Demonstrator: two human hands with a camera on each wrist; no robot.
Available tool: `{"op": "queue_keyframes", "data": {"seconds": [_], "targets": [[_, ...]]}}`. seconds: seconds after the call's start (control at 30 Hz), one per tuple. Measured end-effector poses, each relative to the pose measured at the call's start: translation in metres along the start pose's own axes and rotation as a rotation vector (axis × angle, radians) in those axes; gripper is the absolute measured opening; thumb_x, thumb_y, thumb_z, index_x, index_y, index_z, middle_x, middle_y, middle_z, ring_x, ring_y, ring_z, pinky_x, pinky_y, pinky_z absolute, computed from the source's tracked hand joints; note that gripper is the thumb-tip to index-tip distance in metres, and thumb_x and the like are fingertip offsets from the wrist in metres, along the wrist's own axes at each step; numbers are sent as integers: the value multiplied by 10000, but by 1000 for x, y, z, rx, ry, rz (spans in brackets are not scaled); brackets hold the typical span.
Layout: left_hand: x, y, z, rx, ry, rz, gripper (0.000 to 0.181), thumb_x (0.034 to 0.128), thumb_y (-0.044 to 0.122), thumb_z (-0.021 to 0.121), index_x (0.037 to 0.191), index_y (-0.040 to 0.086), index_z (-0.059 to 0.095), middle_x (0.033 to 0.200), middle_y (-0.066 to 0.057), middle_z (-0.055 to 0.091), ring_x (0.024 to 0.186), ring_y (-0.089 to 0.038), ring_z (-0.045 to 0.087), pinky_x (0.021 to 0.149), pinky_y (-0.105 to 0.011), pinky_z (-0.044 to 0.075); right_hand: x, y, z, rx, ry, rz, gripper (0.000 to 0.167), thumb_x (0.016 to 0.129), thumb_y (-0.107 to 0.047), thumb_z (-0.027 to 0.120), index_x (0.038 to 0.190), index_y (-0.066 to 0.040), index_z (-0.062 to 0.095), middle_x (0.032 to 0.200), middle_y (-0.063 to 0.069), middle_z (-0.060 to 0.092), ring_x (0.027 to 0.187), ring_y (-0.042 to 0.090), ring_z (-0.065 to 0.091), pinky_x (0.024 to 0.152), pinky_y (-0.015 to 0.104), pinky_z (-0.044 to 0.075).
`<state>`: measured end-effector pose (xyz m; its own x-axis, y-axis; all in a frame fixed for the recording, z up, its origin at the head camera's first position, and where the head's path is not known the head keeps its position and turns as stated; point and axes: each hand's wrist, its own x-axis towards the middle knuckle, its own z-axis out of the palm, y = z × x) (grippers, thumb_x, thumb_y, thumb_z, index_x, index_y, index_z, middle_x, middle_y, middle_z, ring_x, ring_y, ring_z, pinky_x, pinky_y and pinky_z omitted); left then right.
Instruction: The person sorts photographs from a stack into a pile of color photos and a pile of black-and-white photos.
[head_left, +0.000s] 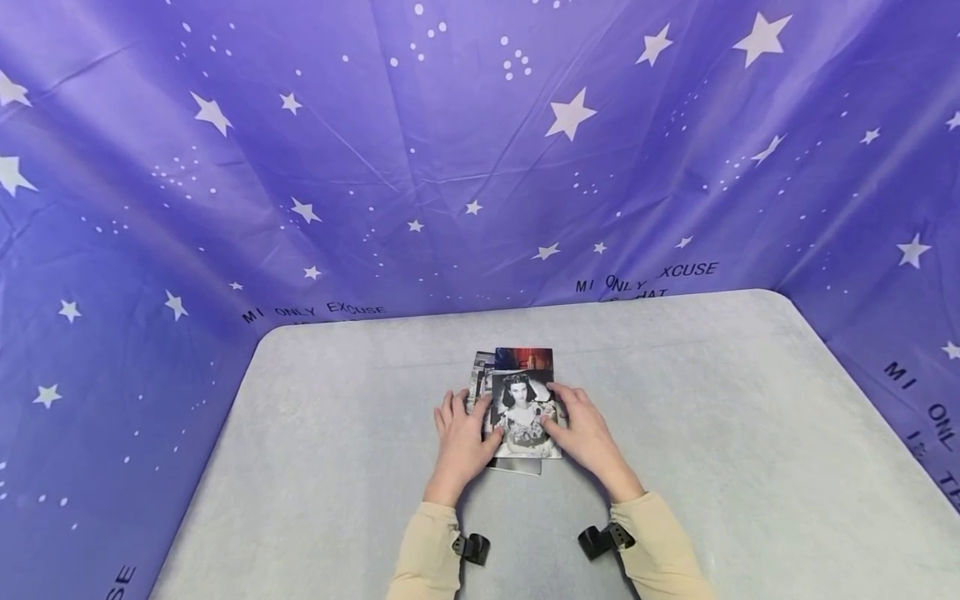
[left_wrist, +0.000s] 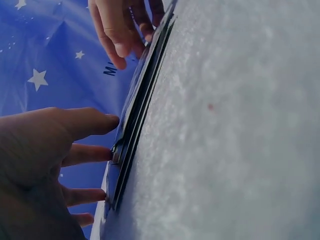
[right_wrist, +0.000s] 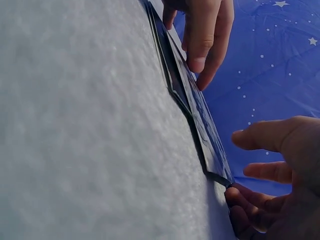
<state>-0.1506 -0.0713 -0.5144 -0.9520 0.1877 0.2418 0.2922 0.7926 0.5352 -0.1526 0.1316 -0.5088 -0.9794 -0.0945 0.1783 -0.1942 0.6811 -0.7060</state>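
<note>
A black-and-white portrait print [head_left: 519,437] of a dark-haired figure lies on top of a loose, uneven stack near the table's middle. Beneath it, a red-and-blue print [head_left: 534,358] sticks out at the far side, and grey prints [head_left: 482,362] show at the left. My left hand [head_left: 463,437] is at the stack's left side, its fingers spread along the edges. At the right edge is my right hand [head_left: 588,429], fingertips touching the top print's far corner. Its thumb [right_wrist: 245,139] stands above the print, apart from it, in the right wrist view.
The stack lies on a grey, mottled table [head_left: 337,450] with rounded far corners. Purple cloth [head_left: 465,125] with white stars and lettering hangs behind it and at both sides. Black straps [head_left: 472,547] sit at both wrists, by the beige sleeves [head_left: 427,550].
</note>
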Motion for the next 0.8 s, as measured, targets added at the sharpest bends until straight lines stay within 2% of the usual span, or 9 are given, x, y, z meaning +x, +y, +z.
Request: {"op": "queue_keyframes", "data": {"seconds": [0.2,0.33,0.47,0.67,0.8], "targets": [[-2,-3,3,-123,34,-1,504,784,190,736,1236,7,608,1316,-310,414,1278,-561,250,1013,-718,125,0,-2,3,40,18,45,583,767,-96,752,1293,54,550,1044,180,560,768,213,524,730,407,455],[0,-3,3,-237,86,20,495,768,123,730,1230,-9,608,1263,-275,481,1247,-549,293,1032,-657,177,1,-2,5,126,33,75,566,753,-34,753,1275,71,562,1056,203,541,699,157,510,647,281,450],[4,-3,0,-323,97,27,474,764,45,725,1217,-27,605,1168,-217,583,1195,-485,407,1028,-569,278,4,-1,6,231,54,103,558,741,32,738,1267,90,564,1055,213,521,703,140,501,616,198,444],[8,-2,0,-375,120,15,474,746,2,733,1202,-26,607,1019,-126,662,1033,-350,554,934,-468,386,6,-1,4,361,59,176,541,754,63,718,1273,83,564,1018,181,499,707,107,471,581,145,414],[11,1,3,-538,96,-17,444,760,-67,710,1190,-54,601,917,-107,662,841,-226,602,791,-310,485,8,2,0,398,70,189,534,758,69,717,1273,60,576,1050,189,500,707,89,478,605,155,420]]}}
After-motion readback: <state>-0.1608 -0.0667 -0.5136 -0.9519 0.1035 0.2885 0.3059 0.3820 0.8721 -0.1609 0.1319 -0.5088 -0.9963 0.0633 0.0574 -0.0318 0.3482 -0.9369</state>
